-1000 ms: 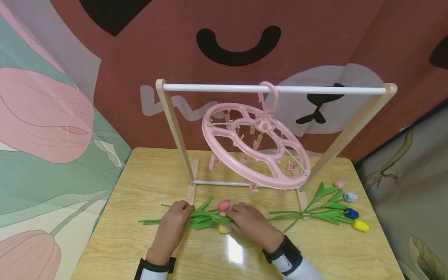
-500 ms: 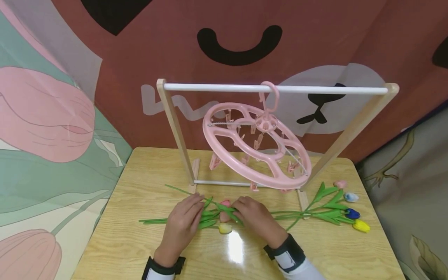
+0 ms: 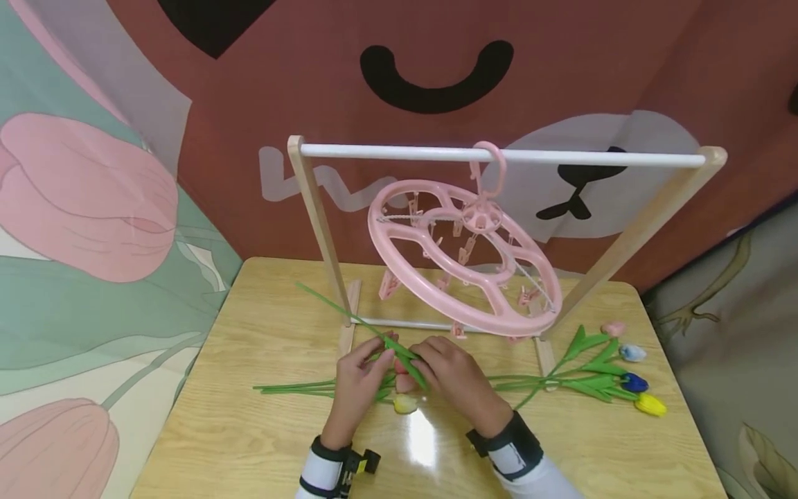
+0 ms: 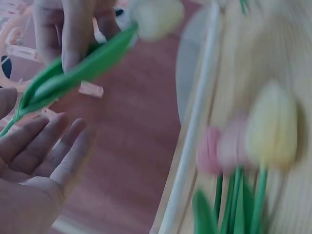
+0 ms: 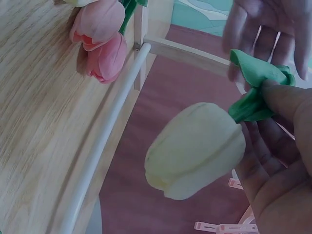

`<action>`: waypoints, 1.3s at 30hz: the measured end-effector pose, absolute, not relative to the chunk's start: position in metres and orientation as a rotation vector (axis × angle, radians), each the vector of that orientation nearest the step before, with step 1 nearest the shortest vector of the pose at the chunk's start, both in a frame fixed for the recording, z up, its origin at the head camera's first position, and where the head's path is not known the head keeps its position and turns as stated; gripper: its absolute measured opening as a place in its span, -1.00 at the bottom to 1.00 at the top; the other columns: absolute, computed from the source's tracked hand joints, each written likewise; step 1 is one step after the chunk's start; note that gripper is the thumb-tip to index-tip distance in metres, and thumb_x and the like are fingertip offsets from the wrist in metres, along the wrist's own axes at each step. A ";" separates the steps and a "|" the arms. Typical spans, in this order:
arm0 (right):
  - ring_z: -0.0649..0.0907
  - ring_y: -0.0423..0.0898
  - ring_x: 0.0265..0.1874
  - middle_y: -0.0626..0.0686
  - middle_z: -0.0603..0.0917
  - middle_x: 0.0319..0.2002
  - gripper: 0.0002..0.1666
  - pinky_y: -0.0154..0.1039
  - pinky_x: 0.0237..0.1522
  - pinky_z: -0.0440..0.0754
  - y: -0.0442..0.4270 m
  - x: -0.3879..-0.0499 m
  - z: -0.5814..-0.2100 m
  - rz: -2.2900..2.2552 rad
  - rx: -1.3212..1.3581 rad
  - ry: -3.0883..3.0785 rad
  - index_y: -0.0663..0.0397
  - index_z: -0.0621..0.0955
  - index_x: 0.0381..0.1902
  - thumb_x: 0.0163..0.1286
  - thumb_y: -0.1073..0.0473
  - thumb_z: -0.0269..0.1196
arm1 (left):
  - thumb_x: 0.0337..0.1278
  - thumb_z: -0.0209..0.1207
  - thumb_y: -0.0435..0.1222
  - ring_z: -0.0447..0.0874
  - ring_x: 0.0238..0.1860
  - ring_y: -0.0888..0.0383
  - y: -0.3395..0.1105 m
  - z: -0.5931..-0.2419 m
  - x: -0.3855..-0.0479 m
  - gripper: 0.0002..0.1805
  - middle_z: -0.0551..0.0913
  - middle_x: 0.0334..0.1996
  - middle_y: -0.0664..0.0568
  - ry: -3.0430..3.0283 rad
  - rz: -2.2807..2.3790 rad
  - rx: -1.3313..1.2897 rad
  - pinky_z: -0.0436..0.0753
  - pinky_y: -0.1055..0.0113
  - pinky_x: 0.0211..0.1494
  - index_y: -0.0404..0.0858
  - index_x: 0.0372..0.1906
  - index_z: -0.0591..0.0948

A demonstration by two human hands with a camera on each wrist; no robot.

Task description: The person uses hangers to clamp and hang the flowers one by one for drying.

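Raised since the earlier frame, the white tulip [image 3: 402, 348] slants, in the head view, before the wooden rack [image 3: 319, 229], near the pink plastic hanger [image 3: 482, 217]; the left wrist view shows the left hand [image 4: 34, 187] with fingers straight, well apart from blurred tulips [image 4: 273, 129], and the right wrist view the right hand [image 5: 280, 180] pinching leaves [image 5: 256, 70] behind the smooth, egg-shaped bloom [image 5: 195, 151].

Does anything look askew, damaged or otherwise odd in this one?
Yes: the pink clip hanger tilts on the white bar, its right side dipping well below its left, rather than hanging level. The white tulip pinched in the right hand shows no visible damage, and I see nothing spilled.
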State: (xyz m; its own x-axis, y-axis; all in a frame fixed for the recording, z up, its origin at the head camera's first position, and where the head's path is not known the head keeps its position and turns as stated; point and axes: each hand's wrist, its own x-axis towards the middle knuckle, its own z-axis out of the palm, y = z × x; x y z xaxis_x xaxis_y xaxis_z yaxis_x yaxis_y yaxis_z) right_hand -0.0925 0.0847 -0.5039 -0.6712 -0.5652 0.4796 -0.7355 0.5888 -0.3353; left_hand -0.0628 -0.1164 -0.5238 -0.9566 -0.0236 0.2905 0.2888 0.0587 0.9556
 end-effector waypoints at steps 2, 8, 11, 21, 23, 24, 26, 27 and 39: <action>0.70 -0.15 -0.20 -0.04 0.73 -0.20 -0.75 -0.31 -0.17 0.78 0.085 -0.093 -0.503 0.744 1.060 -2.491 0.06 0.72 -0.06 0.31 0.21 0.47 | 0.40 0.25 -0.39 0.72 0.18 -0.06 -0.110 -0.521 -0.064 -0.70 0.72 0.12 -0.31 -2.013 -2.154 -0.207 0.76 0.30 0.14 -0.47 0.12 0.67; 0.71 -0.12 -0.15 -0.01 0.72 -0.14 -0.67 -0.29 -0.12 0.77 0.084 -0.095 -0.501 0.741 1.065 -2.458 0.08 0.71 -0.01 0.28 0.22 0.50 | 0.34 0.27 -0.46 0.79 0.08 0.04 -0.095 -0.520 -0.065 -0.70 0.72 0.01 -0.43 -1.805 -2.343 -0.097 0.76 0.33 0.14 -0.56 0.08 0.64; 0.70 -0.11 -0.14 0.01 0.69 -0.11 -0.64 -0.29 -0.13 0.78 0.082 -0.095 -0.500 0.733 1.056 -2.449 0.09 0.71 0.01 0.26 0.22 0.51 | 0.34 0.28 -0.44 0.80 0.03 0.07 -0.091 -0.521 -0.065 -0.69 0.74 -0.03 -0.40 -1.749 -2.367 -0.017 0.78 0.33 0.10 -0.58 0.08 0.63; 0.49 0.19 0.38 0.30 0.42 0.44 -0.08 0.08 0.33 0.62 0.064 -0.092 -0.490 0.993 1.013 -2.512 0.22 0.18 0.60 0.48 0.01 0.31 | 0.40 0.24 -0.39 0.81 -0.02 0.02 -0.093 -0.523 -0.063 -0.72 0.72 -0.06 -0.41 -1.753 -2.266 0.041 0.81 0.32 0.02 -0.54 0.04 0.65; 0.42 0.20 0.46 0.30 0.33 0.51 -0.04 0.10 0.39 0.56 0.059 -0.092 -0.485 1.065 1.008 -2.482 0.18 0.04 0.65 0.54 -0.03 0.24 | 0.41 0.24 -0.38 0.81 -0.04 0.04 -0.095 -0.523 -0.064 -0.73 0.73 -0.08 -0.41 -1.770 -2.236 0.021 0.82 0.31 0.00 -0.53 0.03 0.65; 0.39 0.20 0.48 0.30 0.30 0.53 -0.01 0.12 0.42 0.53 0.056 -0.093 -0.482 1.097 1.009 -2.460 0.17 -0.02 0.66 0.55 -0.03 0.23 | 0.41 0.24 -0.38 0.81 -0.05 0.05 -0.096 -0.523 -0.064 -0.73 0.73 -0.09 -0.40 -1.775 -2.224 0.014 0.82 0.31 0.00 -0.53 0.03 0.65; 0.38 0.20 0.49 0.29 0.26 0.55 0.05 0.12 0.45 0.50 0.052 -0.096 -0.476 1.169 1.006 -2.407 0.19 -0.10 0.67 0.53 0.00 0.25 | 0.41 0.23 -0.39 0.81 -0.08 0.08 -0.098 -0.523 -0.066 -0.73 0.73 -0.11 -0.40 -1.782 -2.193 -0.002 0.81 0.35 -0.05 -0.55 0.03 0.65; 0.40 0.17 0.47 0.26 0.26 0.55 0.08 0.09 0.45 0.50 0.049 -0.098 -0.471 1.217 0.992 -2.388 0.18 -0.11 0.67 0.51 0.03 0.27 | 0.41 0.23 -0.40 0.81 -0.09 0.10 -0.099 -0.522 -0.066 -0.73 0.73 -0.11 -0.40 -1.784 -2.176 -0.008 0.81 0.37 -0.06 -0.56 0.02 0.65; 0.45 -0.07 -0.26 0.10 0.43 -0.20 -0.07 -0.18 -0.26 0.56 0.035 -0.113 -0.423 1.478 0.673 -2.266 0.17 0.27 0.47 0.28 0.18 0.50 | 0.31 0.28 -0.49 0.79 -0.12 0.16 -0.109 -0.514 -0.071 -0.85 0.77 -0.16 -0.24 -1.884 -1.776 -0.113 0.81 0.40 -0.06 -0.44 -0.09 0.75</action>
